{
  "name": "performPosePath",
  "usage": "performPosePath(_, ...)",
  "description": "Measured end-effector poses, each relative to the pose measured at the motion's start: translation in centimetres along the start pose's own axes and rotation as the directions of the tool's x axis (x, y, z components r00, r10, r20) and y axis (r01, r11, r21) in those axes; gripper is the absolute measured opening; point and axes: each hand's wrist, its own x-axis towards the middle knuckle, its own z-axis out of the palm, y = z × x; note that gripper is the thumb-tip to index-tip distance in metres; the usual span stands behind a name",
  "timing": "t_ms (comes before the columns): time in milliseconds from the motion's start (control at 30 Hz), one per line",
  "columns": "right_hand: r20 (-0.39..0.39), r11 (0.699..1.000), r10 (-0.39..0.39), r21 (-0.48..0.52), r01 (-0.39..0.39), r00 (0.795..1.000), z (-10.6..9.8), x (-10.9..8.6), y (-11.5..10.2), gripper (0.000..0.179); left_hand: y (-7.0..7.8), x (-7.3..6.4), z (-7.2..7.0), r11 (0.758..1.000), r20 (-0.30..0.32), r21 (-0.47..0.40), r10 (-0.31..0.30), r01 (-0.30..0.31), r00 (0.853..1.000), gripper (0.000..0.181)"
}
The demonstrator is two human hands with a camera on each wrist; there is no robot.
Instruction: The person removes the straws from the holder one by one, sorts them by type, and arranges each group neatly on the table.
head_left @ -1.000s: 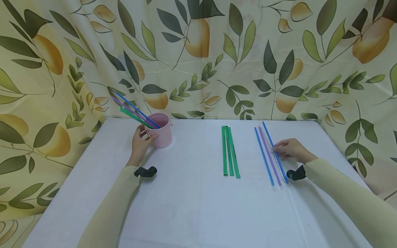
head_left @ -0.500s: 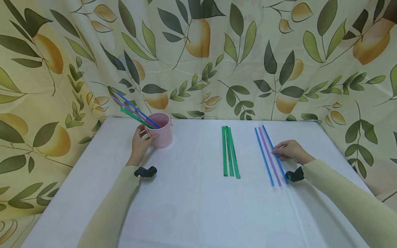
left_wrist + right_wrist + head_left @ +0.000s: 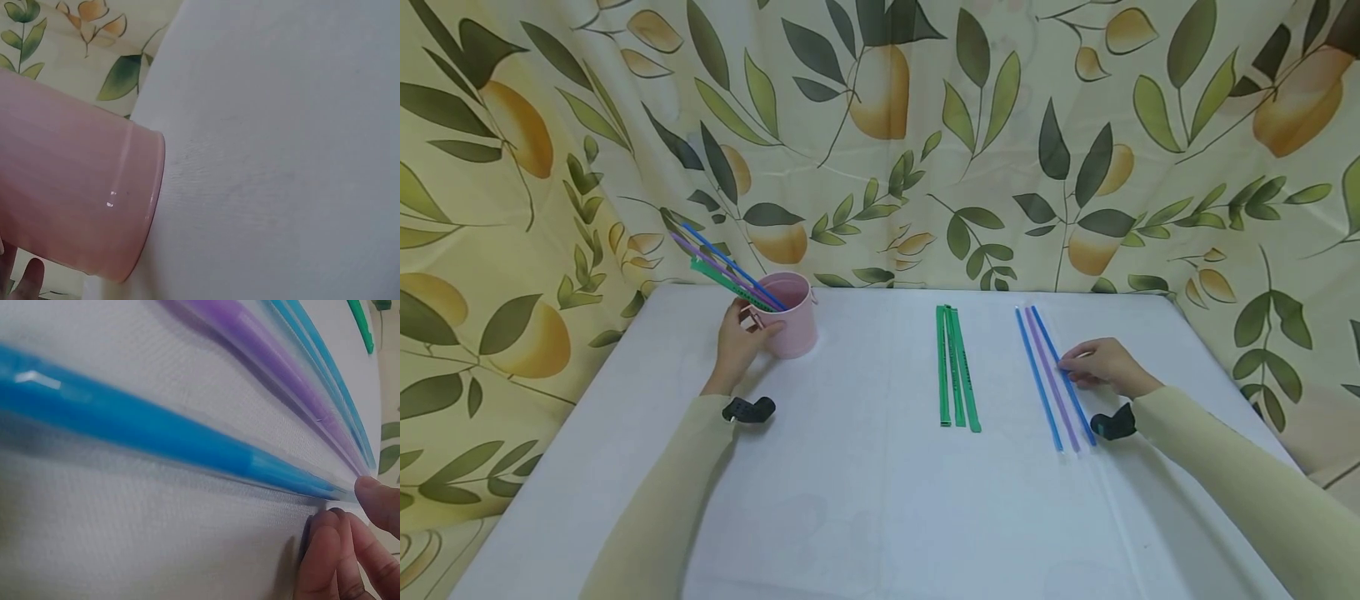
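My left hand (image 3: 737, 348) grips the side of a small pink bucket (image 3: 799, 332) at the back left, its thumb on the near wall. A blue straw (image 3: 730, 264), a purple one and green strips lean leftward out of it. In the left wrist view, the bucket (image 3: 75, 181) fills the left side, with fingertips below it. At the right, my right hand (image 3: 1105, 367) pinches the rightmost blue straw (image 3: 1080, 408), which lies on the table. Beside it lie a purple straw (image 3: 1052, 379) and another blue straw (image 3: 1038, 379). The right wrist view shows clear wrapping around the straws.
Green strips (image 3: 943, 367) with dark print lie side by side between the bucket and the straws. A white cloth covers the table (image 3: 880, 500). Behind it hangs a leaf-and-fruit patterned curtain (image 3: 865, 208).
The rightmost blue straw has slid slightly toward me and closer to the purple one, with my right hand on it. My left hand stays on the bucket; its wrist has shifted slightly.
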Motion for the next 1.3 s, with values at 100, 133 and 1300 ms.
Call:
performPosePath(100, -0.002, 1.0, -0.006, -0.001, 0.006, 1.0, -0.1, 0.0, 0.1, 0.042, 0.2, 0.2, -0.1, 0.999, 0.005, 0.038, -0.002, 0.002, 1.0, 0.074)
performPosePath(133, -0.003, 1.0, -0.011, -0.004, 0.011, 1.0, -0.2, 0.1, 0.2, 0.043, 0.3, 0.3, -0.1, 0.999, 0.009, 0.046, -0.002, 0.002, 1.0, 0.075)
performPosePath(1300, -0.187, 0.948, -0.317, -0.041, 0.315, 0.93, -1.2, -0.5, -10.2, 0.053, 1.1, -0.4, -1.2, 0.998, 0.098, -0.056, 0.008, -0.003, 0.995, 0.068)
